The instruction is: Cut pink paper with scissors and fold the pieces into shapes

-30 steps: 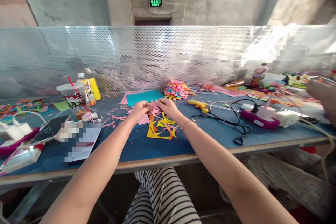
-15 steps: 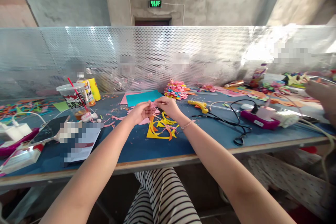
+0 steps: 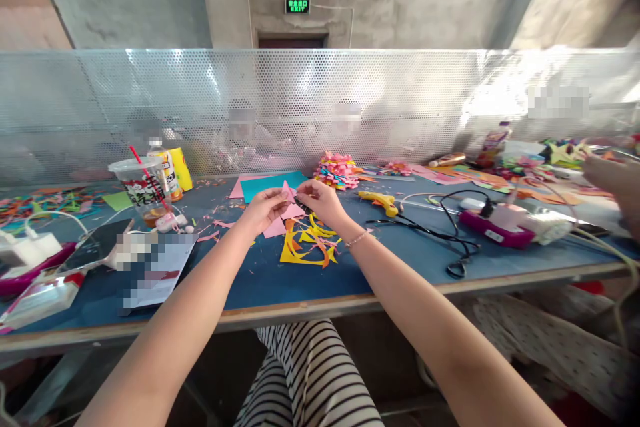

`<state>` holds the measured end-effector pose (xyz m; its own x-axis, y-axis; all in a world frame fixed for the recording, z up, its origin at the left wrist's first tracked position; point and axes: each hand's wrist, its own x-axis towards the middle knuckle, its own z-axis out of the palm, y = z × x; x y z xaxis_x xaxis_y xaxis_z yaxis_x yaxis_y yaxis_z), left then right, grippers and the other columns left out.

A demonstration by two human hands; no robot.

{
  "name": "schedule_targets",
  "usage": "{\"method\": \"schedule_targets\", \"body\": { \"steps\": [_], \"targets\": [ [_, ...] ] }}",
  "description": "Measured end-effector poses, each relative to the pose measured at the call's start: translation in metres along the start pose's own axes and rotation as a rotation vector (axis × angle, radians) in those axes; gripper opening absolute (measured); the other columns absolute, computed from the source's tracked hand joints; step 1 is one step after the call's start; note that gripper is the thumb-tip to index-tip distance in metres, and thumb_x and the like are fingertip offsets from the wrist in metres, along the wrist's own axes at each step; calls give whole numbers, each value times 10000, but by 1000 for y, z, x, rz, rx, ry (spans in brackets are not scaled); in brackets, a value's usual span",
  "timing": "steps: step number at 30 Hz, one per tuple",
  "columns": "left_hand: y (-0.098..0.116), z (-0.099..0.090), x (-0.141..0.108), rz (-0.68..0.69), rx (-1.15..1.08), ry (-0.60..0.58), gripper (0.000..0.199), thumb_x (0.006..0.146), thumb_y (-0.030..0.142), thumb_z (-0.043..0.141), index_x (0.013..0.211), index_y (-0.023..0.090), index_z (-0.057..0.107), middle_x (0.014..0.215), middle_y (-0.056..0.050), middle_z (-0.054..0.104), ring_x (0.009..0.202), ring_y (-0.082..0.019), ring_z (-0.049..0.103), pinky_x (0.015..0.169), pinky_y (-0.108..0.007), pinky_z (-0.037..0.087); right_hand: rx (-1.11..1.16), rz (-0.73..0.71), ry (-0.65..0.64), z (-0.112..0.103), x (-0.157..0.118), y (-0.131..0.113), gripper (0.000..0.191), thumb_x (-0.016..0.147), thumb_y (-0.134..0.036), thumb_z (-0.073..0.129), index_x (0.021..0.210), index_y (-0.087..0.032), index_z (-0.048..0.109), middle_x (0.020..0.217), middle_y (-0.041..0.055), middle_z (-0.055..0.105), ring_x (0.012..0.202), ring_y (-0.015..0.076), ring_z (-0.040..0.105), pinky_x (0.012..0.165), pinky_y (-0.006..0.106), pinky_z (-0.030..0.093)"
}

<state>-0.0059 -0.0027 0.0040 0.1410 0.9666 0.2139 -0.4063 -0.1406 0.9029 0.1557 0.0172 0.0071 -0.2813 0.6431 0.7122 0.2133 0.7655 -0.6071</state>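
Note:
Between my fingertips, just above the table, is a piece of pink paper (image 3: 287,189) with a pointed top. My left hand (image 3: 266,210) pinches it from the left. Close against it on the right, the fingers of my right hand (image 3: 323,203) are closed round a small dark object (image 3: 299,203); most of it is hidden, so its kind is unclear. Under and in front of the hands lie pink paper pieces (image 3: 274,229) and a yellow cut-out paper sheet (image 3: 300,257) with curled yellow and orange strips. A teal paper sheet (image 3: 255,188) lies behind my left hand.
A pink layered paper ball (image 3: 336,170) stands behind my right hand. Rightward are a yellow glue gun (image 3: 379,203), black cable (image 3: 425,230), purple power strip (image 3: 493,231) and another person's hand (image 3: 613,177). Leftward are a plastic cup (image 3: 137,183), a bottle (image 3: 169,177) and a tablet (image 3: 163,273).
My hands have drawn slightly apart. The pink paper now points up between them, and a dark object shows at my right fingertips.

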Motion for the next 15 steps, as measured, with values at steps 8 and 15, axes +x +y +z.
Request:
{"method": "schedule_targets", "body": {
  "steps": [8, 15],
  "targets": [
    [-1, 2, -2, 13, 78, -40, 192, 594, 199, 689, 751, 127, 604, 676, -15, 624, 590, -62, 572, 617, -185, 464, 43, 21, -56, 3, -1, 2, 120, 715, -248, 494, 781, -168, 555, 693, 7, 557, 622, 100, 518, 585, 230, 418],
    [-2, 4, -3, 31, 86, -37, 201, 560, 159, 704, 724, 122, 594, 674, -7, 613, 627, -75, 580, 673, -218, 471, 75, 31, -92, 3, -1, 1, 128, 706, -236, 489, 782, -160, 557, 650, -4, 544, 583, 91, 503, 548, 216, 409]
  ]
}}
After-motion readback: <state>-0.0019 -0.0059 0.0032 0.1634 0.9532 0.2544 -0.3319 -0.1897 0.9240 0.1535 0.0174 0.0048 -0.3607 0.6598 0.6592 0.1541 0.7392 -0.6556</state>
